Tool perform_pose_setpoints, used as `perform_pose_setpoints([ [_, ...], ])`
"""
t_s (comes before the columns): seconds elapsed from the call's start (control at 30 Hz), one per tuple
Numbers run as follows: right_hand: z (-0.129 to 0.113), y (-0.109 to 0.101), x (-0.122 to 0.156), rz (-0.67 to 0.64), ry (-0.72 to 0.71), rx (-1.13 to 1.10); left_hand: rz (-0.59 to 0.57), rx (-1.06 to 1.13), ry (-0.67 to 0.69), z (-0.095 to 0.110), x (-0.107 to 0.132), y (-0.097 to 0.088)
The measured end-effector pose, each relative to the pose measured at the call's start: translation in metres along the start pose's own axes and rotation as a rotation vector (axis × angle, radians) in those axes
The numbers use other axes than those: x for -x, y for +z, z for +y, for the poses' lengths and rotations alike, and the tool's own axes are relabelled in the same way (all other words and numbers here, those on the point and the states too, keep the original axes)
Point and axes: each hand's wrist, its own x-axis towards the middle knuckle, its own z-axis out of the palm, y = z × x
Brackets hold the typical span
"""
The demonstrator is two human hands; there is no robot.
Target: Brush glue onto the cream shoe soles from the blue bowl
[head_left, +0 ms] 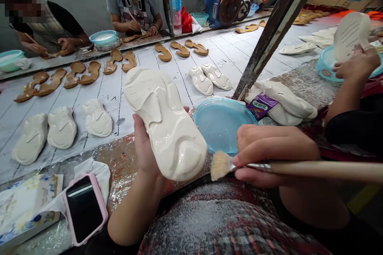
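My left hand (145,147) grips a white moulded shoe sole (170,127), its wet-looking, glossy contoured face turned up toward me. In my right hand (272,151) is a brush (314,169) with a pale wooden handle and a metal ferrule. Its fluffy bristles (220,165) sit just right of the sole's lower end, apart from it. Behind the brush stands a round blue basin (225,123) holding a milky liquid. My left fingers are mostly hidden beneath the sole.
Several white soles (62,127) and brown sole pieces (163,51) lie on the lined white belt (143,87). A slanted metal post (266,40) rises at right. Near me are a pink-cased phone (85,209) and a tissue box (30,207). A neighbour's hand (359,63) holds a sole.
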Motion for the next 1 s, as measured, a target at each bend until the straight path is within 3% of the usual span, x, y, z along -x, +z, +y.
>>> perform_pose_setpoints([
  [0.13,0.011,0.010,-0.001,0.397,0.228,-0.245,-0.125,-0.003,0.021,-0.003,0.011,0.004],
  [0.23,0.015,0.017,-0.004,0.541,0.272,-0.203,-0.168,0.021,-0.006,-0.004,0.017,0.005],
  [0.37,0.013,0.018,-0.011,0.466,0.251,-0.236,-0.194,-0.002,-0.018,-0.008,0.020,0.002],
  [0.5,0.012,0.017,-0.023,0.531,0.186,-0.073,-0.232,0.038,-0.051,-0.020,0.021,-0.005],
  [0.6,0.012,0.017,-0.031,0.461,0.125,-0.013,-0.261,0.036,-0.060,-0.027,0.022,-0.014],
  [0.77,0.018,0.007,-0.042,0.779,0.061,0.239,-0.362,-0.052,-0.149,-0.023,0.025,-0.028],
  [0.9,0.021,-0.002,-0.050,0.633,-0.002,0.182,-0.408,-0.080,-0.172,-0.024,0.028,-0.049],
  [1.0,0.024,-0.007,-0.055,0.685,-0.041,0.133,-0.411,-0.083,-0.271,-0.028,0.027,-0.076],
])
